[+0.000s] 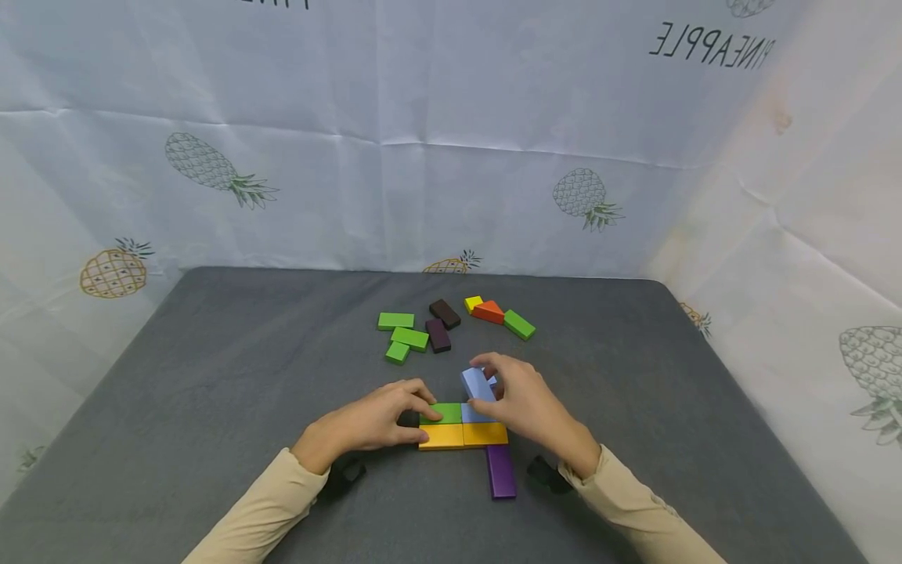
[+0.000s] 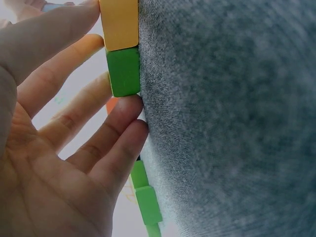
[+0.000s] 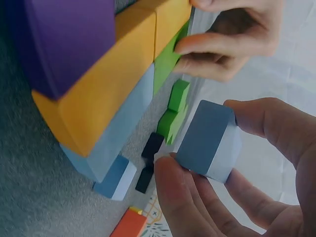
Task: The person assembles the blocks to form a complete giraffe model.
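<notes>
The right hand [image 1: 524,397] is pinching a raised light-blue block [image 1: 478,385] between thumb and fingertips, and that block is tilting clear of the table [image 1: 282,360]. On the near side of the grip, a second light-blue block [image 1: 470,413] is lying in a row, with a green block [image 1: 451,413] sitting end to end with it, to the grip's left. Two orange blocks [image 1: 444,437] are running along their near side, and a purple block [image 1: 501,472] is stretching from the right one toward the person. A third light-blue block [image 3: 115,178] is lying close under the grip; whether it is touching the row, the pictures are not making plain. The left hand [image 1: 372,417] is spreading its thumb and fingers at the row's left end, touching orange and green, and seems to be bracing them

Careful work here is probably calling for levelling the pinched block before lowering it, while the right fingertips are gripping high enough to be clearing the row. The left fingers are best pressing lightly, since hard pushing is risking opening the seams. A dipping corner is likely to be knocking the block under the grip askew
</notes>
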A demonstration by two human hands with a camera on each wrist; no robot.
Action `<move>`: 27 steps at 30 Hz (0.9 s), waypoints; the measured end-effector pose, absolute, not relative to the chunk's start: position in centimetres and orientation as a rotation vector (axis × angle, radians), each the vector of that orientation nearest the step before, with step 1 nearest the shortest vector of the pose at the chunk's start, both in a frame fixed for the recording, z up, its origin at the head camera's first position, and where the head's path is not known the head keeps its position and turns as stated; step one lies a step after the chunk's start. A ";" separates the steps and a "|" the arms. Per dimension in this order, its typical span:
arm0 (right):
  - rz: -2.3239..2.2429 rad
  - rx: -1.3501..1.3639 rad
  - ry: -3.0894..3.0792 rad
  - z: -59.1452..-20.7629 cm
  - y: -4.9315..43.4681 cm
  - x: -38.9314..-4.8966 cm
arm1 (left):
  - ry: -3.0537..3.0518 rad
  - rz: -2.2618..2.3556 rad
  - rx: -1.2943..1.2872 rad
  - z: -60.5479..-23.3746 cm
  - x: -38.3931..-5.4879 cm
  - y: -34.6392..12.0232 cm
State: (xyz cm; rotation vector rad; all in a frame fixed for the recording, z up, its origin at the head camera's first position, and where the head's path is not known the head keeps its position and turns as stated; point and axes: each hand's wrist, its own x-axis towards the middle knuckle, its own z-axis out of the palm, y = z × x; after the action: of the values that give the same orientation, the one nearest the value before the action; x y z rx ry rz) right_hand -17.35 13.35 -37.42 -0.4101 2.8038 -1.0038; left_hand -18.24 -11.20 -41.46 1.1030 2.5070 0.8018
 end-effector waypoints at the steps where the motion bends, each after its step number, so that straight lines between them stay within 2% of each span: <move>1: -1.007 -0.416 2.796 -37.4 13.3 -17.2 | 2.509 0.803 1.105 -41.4 -18.2 -11.2; 27: -0.954 -0.613 2.640 -38.5 12.1 -13.3 | 2.508 0.811 1.076 -41.4 -18.2 -11.2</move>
State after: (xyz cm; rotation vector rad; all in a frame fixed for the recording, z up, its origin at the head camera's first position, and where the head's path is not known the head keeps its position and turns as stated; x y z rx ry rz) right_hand -13.30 12.13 -38.52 -0.6134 2.6402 -0.9541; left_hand -18.21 -11.19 -41.39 1.0764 2.5080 0.8109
